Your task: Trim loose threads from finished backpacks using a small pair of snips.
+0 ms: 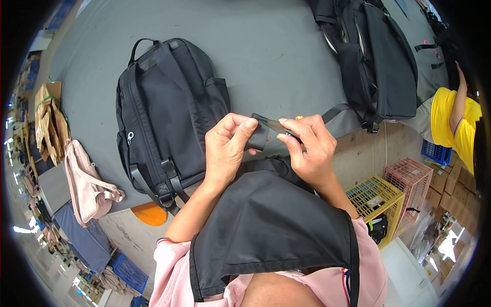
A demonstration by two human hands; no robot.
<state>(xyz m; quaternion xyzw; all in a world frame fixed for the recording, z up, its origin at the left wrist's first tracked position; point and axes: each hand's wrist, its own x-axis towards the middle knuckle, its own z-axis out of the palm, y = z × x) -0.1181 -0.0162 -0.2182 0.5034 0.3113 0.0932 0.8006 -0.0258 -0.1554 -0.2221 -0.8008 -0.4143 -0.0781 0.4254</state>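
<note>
Left hand (pixel 223 148): pinched on a black strip (pixel 260 137)
Right hand (pixel 313 148): pinched on it too
Strip: between both hands, near the worktop's (pixel 276 66) front edge
Backpack (pixel 166 102): lying left

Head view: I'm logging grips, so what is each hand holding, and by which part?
The left hand pinches a flat black piece by its left edge. The right hand pinches a small dark item; its kind and held part cannot be told.

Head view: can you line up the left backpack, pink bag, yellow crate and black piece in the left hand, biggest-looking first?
1. Left backpack
2. Pink bag and yellow crate: too alike to rank
3. Black piece, partly covered by the left hand
</note>
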